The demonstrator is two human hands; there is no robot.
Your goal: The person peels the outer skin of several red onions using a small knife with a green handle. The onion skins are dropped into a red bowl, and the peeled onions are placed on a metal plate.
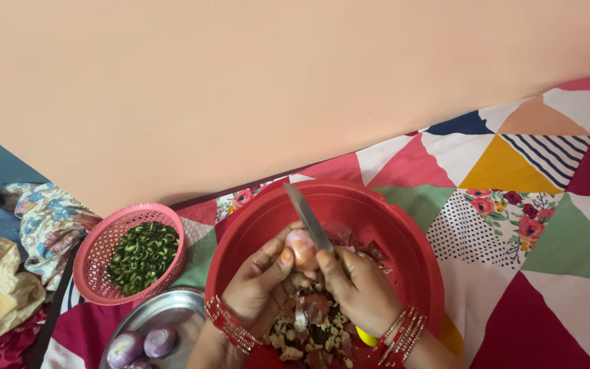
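Observation:
My left hand (262,281) holds a small peeled onion (301,247) between thumb and fingers over a big red plastic bowl (404,225). My right hand (360,285) grips a knife (306,214) whose blade points up and away, its edge resting against the onion. Onion skins and peelings (306,324) lie in the bottom of the bowl under both hands. Red and gold bangles sit on both wrists.
A pink mesh basket (106,240) with chopped green pieces (143,256) stands at left. A steel plate (165,316) in front of it carries two peeled onions (143,344). A patchwork cloth (527,205) covers the surface; crumpled clothes (15,260) lie far left, below a peach wall.

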